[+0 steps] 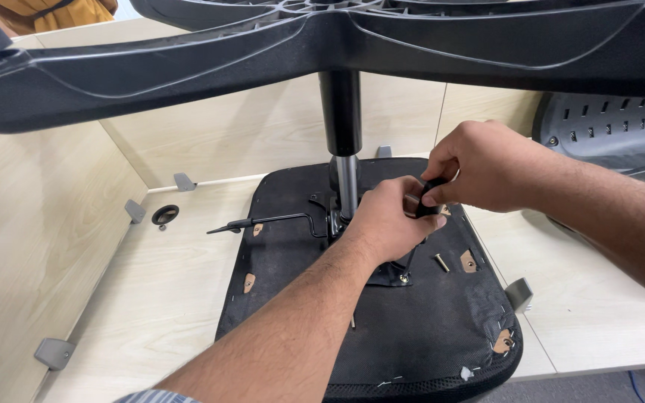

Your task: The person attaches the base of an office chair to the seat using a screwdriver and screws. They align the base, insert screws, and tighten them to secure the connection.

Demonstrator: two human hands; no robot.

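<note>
While a black, five-armed plastic chair base point(188, 60) spans the top of the view, its legs running off both sides of the picture, an upturned office-chair seat covered in black fabric point(412, 328) lies flat on a pale wood-grain desk point(158, 291) boxed in by matching partition panels point(24, 239). From the seat's middle a gas-lift column, black above and bright metal below point(343, 142), stands upright, carrying the base overhead; its long axis runs straight up and down, and both hands work just to the right of its foot. A thin black adjustment lever point(270, 221) reaches out level from the mechanism toward the left, well apart from the hands. A dark perforated plastic backrest shell point(606, 127) rests at the far right edge of the desk.

The person's right hand point(487, 168) comes in from the right with fingers closed, pinching a small black piece point(428, 195) whose exact shape cannot be made out. The left hand point(390, 220), nearer the column and lower, is curled shut beside that same piece, touching it, knuckles over the seat's metal mechanism plate point(390, 275). A short brass-coloured bolt point(441, 262) lies loose on the fabric just below the hands, nearer the right one. A round black cable grommet point(165, 215) sits in the desk to the left.
</note>
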